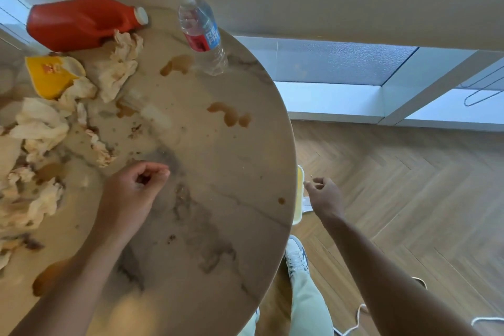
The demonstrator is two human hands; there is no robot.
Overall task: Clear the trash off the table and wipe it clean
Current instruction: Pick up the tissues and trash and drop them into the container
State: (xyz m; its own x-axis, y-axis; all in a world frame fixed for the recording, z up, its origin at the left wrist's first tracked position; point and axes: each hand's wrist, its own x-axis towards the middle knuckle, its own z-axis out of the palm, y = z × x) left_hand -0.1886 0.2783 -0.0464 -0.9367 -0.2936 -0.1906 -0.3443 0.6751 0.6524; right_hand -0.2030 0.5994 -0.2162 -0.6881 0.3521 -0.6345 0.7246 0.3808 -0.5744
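Round table (218,172) (stained), crumpled napkins (117,68), left hand (131,194) pinching crumbs

The table (218,172) top is smooth, veined, marble-look stone with a soft sheen (brown liquid stains sit on it). The crumpled napkins (41,128) are matt paper. The water bottle (203,33) is clear glossy plastic; the red jug (79,22) opaque plastic. The floor (409,185) is herringbone wood.
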